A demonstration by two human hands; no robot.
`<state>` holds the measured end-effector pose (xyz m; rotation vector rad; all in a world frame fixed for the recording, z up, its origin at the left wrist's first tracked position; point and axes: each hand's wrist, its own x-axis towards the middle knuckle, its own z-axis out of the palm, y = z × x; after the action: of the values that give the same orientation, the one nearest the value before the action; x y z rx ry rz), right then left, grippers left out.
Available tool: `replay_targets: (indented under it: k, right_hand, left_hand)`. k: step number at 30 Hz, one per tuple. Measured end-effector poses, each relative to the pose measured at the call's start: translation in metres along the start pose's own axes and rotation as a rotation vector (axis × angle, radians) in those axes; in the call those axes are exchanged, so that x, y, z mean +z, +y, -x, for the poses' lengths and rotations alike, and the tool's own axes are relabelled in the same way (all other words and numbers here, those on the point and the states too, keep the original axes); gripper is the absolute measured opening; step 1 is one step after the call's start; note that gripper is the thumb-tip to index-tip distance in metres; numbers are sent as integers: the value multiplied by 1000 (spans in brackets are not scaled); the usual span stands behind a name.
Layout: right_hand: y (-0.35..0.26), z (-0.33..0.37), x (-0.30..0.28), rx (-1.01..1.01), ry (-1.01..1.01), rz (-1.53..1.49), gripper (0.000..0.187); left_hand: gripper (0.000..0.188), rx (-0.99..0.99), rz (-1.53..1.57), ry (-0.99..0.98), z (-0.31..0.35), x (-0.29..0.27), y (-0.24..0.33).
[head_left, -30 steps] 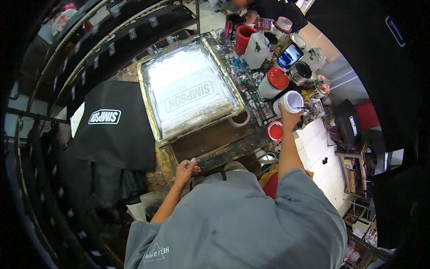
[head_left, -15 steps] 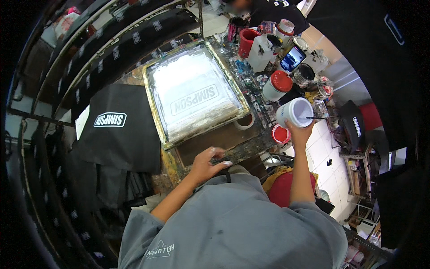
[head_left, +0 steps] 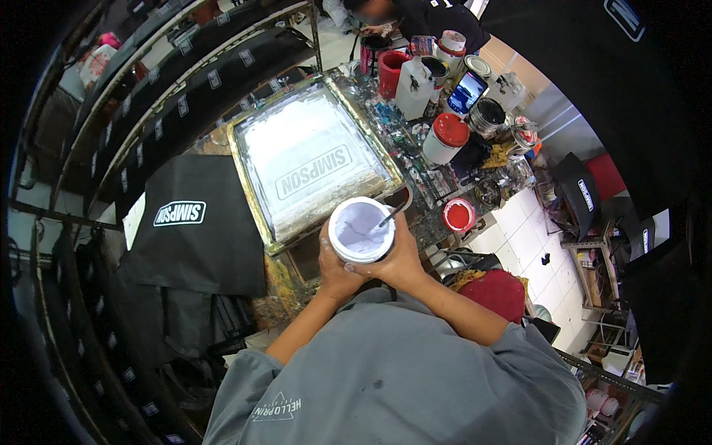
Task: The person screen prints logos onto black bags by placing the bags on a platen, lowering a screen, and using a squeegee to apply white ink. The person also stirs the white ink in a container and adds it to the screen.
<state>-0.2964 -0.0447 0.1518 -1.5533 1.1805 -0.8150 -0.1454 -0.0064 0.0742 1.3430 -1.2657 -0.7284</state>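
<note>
At the chest, below the framed printing screen: round white tub of pale ink, stirring stick standing in it.
Left hand and right hand both wrapped around it (earlier only the right held it, out by the red-lidded jar).

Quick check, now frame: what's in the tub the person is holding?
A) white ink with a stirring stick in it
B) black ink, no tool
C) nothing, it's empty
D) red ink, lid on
A: the open tub, held between the left hand and the right hand, shows pale white ink with a thin stirring stick leaning out over its rim.
</note>
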Motion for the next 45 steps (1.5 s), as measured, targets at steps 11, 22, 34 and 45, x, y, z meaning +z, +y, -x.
replay_targets:
  k: [11, 22, 34, 45]
  right_hand:
    - [-94, -83, -59, -602, -393, 674, 45]
    - [-84, -159, -22, -980, -388, 841, 7]
    - [-79, -230, -29, -1114, -352, 776, 5]
    - [-63, -184, -22, -705, -384, 450, 7]
  left_hand:
    - [111, -32, -267, 124, -30, -74, 21]
    - [118, 195, -646, 92, -91, -92, -11]
    - [119, 133, -671, 1, -138, -105, -11]
    - [112, 361, -638, -18, -143, -123, -24]
